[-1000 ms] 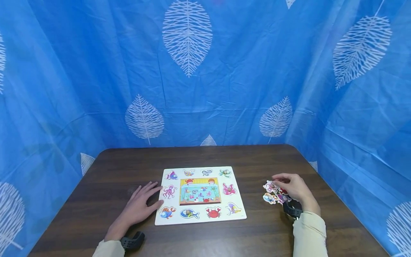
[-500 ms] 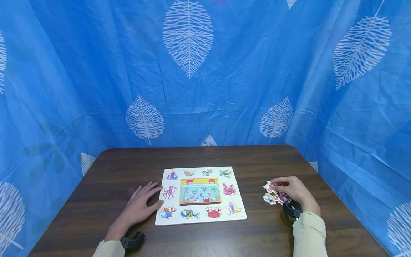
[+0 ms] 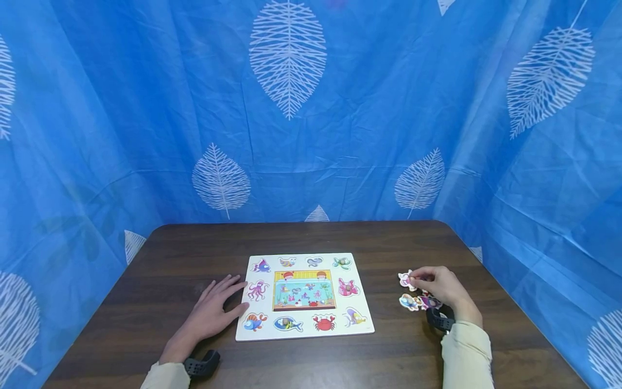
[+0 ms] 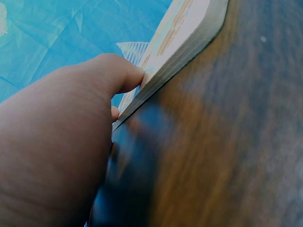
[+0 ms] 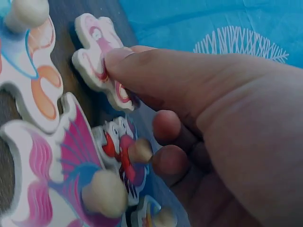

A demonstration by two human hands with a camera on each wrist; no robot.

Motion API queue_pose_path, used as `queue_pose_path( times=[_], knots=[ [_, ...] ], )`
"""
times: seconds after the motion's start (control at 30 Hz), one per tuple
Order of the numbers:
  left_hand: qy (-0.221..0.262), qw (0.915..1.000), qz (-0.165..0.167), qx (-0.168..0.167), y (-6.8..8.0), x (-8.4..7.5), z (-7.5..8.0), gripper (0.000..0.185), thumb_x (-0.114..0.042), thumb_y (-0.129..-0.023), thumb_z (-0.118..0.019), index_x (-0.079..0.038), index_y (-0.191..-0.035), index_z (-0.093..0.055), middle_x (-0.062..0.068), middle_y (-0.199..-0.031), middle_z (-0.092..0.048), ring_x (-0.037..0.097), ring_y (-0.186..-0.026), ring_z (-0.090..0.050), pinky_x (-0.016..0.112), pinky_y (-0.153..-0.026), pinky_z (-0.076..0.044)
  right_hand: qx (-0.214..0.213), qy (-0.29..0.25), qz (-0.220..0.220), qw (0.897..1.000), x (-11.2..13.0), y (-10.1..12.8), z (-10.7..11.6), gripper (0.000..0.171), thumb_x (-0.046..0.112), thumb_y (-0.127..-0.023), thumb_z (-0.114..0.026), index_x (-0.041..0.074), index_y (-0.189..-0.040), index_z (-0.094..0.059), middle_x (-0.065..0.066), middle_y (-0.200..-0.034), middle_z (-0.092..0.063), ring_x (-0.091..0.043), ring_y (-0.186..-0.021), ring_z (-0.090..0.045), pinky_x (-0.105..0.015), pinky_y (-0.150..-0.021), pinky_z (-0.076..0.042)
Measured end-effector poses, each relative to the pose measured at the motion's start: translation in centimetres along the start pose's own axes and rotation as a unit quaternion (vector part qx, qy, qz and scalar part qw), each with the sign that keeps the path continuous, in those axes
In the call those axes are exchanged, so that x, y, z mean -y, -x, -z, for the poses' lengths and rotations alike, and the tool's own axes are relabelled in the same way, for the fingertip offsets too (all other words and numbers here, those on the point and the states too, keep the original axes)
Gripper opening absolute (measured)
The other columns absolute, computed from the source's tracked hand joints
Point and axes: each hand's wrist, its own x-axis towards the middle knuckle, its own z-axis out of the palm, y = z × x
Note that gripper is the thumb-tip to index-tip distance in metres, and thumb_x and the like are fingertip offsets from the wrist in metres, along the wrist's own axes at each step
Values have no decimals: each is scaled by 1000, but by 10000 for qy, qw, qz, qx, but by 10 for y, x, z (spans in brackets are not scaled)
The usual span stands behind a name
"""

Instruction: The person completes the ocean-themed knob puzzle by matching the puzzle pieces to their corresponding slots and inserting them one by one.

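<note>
Head view: we see a white rectangular wooden puzzle board point(image 3: 304, 296) with sea-animal pictures lying flat mid-table on the dark brown wooden table point(image 3: 389, 248). The left hand point(image 3: 216, 307) lies flat on the table just left of the board, fingers straight and spread, fingertips touching the board's left edge, holding nothing. The left forearm in a cream sleeve point(image 3: 165, 377) runs in from the bottom edge with a black wrist strap. To the right of the board, well apart from it, sits a small cluster of loose puzzle pieces point(image 3: 417, 300). The right hand point(image 3: 439, 286) is over that cluster, fingers curled, pinching a white-and-pink cut-out puzzle piece point(image 3: 405, 280) at the cluster's far left end. The right wrist points back toward the body. Blue leaf-print curtain point(image 3: 291, 108) all around.

Left wrist view: we see the thumb point(image 4: 113, 75) pressed against the board's pale thick edge point(image 4: 184, 52); the hand stays low on the table. The other fingers are hidden.

Right wrist view: the fingertip point(image 5: 118, 59) sits on top of the white-and-pink piece point(image 5: 97, 59), gripping it. The other fingers curl below it. A pink fan-shaped piece with a wooden knob point(image 5: 80, 175) and a white-and-orange piece with a knob point(image 5: 28, 71) lie just beside it, and a small red-and-white knobbed piece point(image 5: 120, 151) lies under the curled fingers. We cannot tell whether the held piece is lifted.
</note>
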Motion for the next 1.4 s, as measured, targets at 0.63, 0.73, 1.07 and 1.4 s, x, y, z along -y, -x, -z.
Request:
queue_pose_path(
  times=[0.63,0.73,1.07,1.4],
  knots=[
    [53,10000,-75,-16,2,0,1,60,-48,-97,-68,-14,-146,-59,19,-157,-47,43,-151,-34,69,-121,-19,-378,-64,622,9973,33,-18,-23,32,40,-90,-80,10,-100,-77,-1,-88,-71,-19,-80,-56,-30,-70,-49],
    [38,10000,-67,-26,2,0,1,59,-47,-97,-68,-14,-145,-59,19,-157,-47,43,-151,-35,69,-121,-19,-416,-73,731,9964,41,-20,-29,31,41,-89,-81,11,-98,-77,0,-85,-69,-18,-77,-56,-30,-67,-48],
    [58,10000,-10,-1,2,-1,0,60,-48,-97,-69,-14,-146,-59,18,-158,-47,42,-151,-34,69,-122,-18,-313,-243,1001,9942,69,-25,-50,25,38,-88,-82,13,-92,-75,2,-76,-66,-16,-71,-54,-30,-61,-45],
    [65,10000,34,-4,3,-1,1,61,-49,-97,-69,-15,-146,-59,18,-158,-47,42,-151,-34,69,-122,-18,-212,-307,1172,9924,105,-32,-74,19,33,-87,-84,16,-88,-75,3,-77,-64,-17,-73,-53,-31,-65,-45]
  ],
)
